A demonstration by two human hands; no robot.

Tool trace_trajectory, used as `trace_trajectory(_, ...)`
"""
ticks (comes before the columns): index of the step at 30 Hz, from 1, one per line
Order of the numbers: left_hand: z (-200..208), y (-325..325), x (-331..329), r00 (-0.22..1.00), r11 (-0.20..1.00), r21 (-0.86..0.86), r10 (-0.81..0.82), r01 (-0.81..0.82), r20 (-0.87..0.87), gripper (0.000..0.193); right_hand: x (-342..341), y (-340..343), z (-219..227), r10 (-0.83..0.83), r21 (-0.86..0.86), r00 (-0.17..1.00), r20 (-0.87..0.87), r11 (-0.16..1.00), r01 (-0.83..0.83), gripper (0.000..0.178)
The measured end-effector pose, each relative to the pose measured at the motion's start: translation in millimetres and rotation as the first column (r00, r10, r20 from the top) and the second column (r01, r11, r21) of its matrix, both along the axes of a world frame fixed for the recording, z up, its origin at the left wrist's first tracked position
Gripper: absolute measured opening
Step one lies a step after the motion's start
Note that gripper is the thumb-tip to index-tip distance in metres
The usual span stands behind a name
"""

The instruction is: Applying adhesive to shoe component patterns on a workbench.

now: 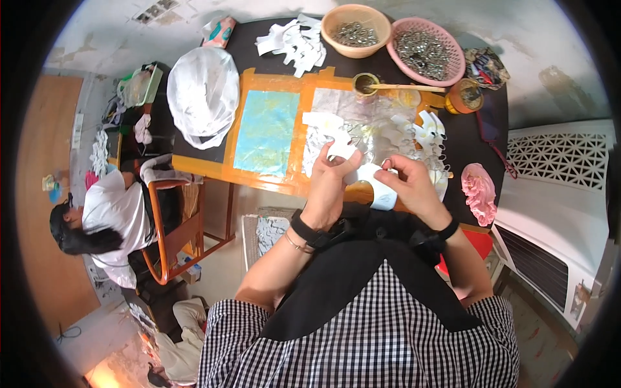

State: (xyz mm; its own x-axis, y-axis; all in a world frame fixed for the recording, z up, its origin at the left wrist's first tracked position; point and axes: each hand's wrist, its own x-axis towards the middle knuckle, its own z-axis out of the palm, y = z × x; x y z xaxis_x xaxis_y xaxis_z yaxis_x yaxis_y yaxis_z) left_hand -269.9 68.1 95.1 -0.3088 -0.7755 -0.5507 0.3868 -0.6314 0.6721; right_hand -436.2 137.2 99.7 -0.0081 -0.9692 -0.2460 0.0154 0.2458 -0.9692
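My left hand [328, 184] is closed on a white cut-out piece [343, 151], gripped between thumb and fingers above the near edge of the table. Close beside it, my right hand [413, 186] pinches a small metal ring [387, 163]. Between the two hands a white strip [381, 189] hangs down; whether it joins the piece in my left hand I cannot tell. Just beyond lies a foil-like work sheet [362, 129] with more white pieces on it. To its right, several white pieces with metal rings [424, 139] lie in a cluster.
Along the back stand a peach bowl [333, 18] and a pink basket [394, 35] of metal parts. A small pot [365, 97] has a wooden stick [407, 87] across it. A white plastic bag [202, 97] sits left; pink ruffled fabric [479, 194] right. Two people sit at left.
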Motion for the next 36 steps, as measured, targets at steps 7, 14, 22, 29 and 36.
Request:
trace_trajectory(7, -38.5, -1.9, 3.4, 0.942, 0.935, 0.157, -0.332, 0.319, 0.06, 0.054, -11.1, 24.2, -53.1, -0.016, 0.192, 0.988, 0.156, 0.981, -0.014, 0.019)
trace_trajectory(14, -65.2, -13.7, 2.6, 0.8, 0.782, 0.321, -0.347, 0.535, -0.489, 0.024, -31.8, 60.7, -68.7, -0.178, 0.238, 0.968, 0.177, 0.962, 0.133, 0.02)
trace_trajectory(22, -103.2, -22.0, -79.5, 0.823, 0.817, 0.109, -0.568, 0.566, -0.016, 0.031, -71.9, 63.1, -113.7, -0.272, 0.065, 0.859, -0.434, 0.941, 0.331, 0.024)
trace_trajectory(29, -147.3, -10.9, -79.5, 0.784, 0.783, 0.168, -0.616, 0.599, 0.079, 0.056, -73.5, 67.9, -106.5, -0.211, -0.071, 0.454, -0.866, 0.949, 0.306, 0.043)
trace_trajectory(36, -110.7, 11.3, -99.1, 0.775, 0.771, 0.08, -0.632, 0.632, -0.025, 0.062, -95.5, 81.5, -130.6, -0.185, -0.05, 0.586, -0.789, 0.97, 0.239, 0.04)
